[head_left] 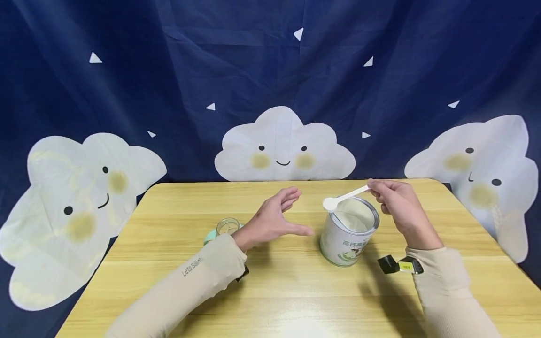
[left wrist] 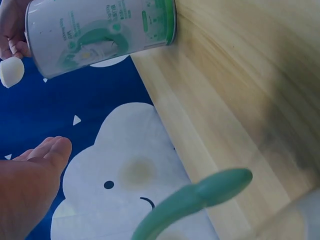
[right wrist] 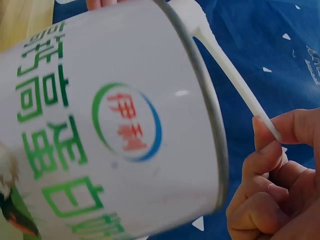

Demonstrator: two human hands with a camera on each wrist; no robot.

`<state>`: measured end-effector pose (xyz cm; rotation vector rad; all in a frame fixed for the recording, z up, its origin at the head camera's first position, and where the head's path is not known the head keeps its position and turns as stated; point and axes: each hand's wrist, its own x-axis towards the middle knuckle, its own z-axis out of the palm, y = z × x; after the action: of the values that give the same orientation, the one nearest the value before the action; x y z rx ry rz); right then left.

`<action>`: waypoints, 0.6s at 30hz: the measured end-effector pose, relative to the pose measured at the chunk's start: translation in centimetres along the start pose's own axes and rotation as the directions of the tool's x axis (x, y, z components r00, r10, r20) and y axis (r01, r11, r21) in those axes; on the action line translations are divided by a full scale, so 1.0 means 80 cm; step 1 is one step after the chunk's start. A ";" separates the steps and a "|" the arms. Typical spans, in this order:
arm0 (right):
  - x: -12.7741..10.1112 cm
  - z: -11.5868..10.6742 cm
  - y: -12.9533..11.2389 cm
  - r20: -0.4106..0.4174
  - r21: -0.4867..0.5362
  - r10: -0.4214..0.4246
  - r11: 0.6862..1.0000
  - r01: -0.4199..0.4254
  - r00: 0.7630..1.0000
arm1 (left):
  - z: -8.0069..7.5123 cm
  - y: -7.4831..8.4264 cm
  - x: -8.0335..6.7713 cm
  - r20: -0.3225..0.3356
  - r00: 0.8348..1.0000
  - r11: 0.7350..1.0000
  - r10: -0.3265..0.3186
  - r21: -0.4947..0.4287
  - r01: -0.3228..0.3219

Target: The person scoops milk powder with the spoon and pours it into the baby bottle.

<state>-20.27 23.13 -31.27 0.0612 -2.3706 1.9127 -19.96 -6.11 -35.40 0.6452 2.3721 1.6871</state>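
My right hand (head_left: pixel 400 205) pinches the thin end of a white measuring scoop (head_left: pixel 357 192) between thumb and fingers. The scoop's bowl sits above the left rim of an uncapped milk powder can (head_left: pixel 344 246), and white powder (left wrist: pixel 12 69) is heaped in it. Pale powder shows inside the can, which stands upright on the table. To the left of the can, my left hand (head_left: pixel 272 218) is spread with its thumb pointing toward the can, holding nothing. A clear cup (head_left: pixel 228 226) with a mint-green handle (left wrist: pixel 200 195) stands behind my left wrist, partly hidden by the sleeve.
The wooden table (head_left: pixel 291 291) runs back to a dark blue curtain (head_left: pixel 253 61) with smiling white clouds and small triangles. A wrist camera (head_left: pixel 397 265) is strapped at my right wrist. The can's printed side (right wrist: pixel 75 125) fills most of the right wrist view.
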 end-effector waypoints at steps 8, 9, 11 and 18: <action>0.000 0.013 -0.006 0.002 -0.057 0.006 0.998 -0.005 1.000 | -0.016 0.002 -0.010 -0.021 1.000 1.000 -0.023 -0.011 0.023; 0.001 0.014 -0.007 0.003 -0.065 0.005 0.998 -0.005 1.000 | -0.018 0.002 -0.011 -0.023 0.999 1.000 -0.022 -0.013 0.022; 0.002 0.018 -0.008 0.005 -0.077 0.004 0.997 -0.004 1.000 | -0.022 0.001 -0.013 -0.026 0.999 1.000 -0.022 -0.011 0.021; 0.003 0.033 -0.011 0.013 -0.050 0.007 0.999 -0.007 1.000 | -0.038 0.000 -0.020 -0.033 0.999 1.000 0.000 0.000 0.000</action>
<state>-20.59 20.39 -30.92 0.0626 -2.4292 1.8608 -19.62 -9.41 -34.55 0.6217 2.3948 1.7109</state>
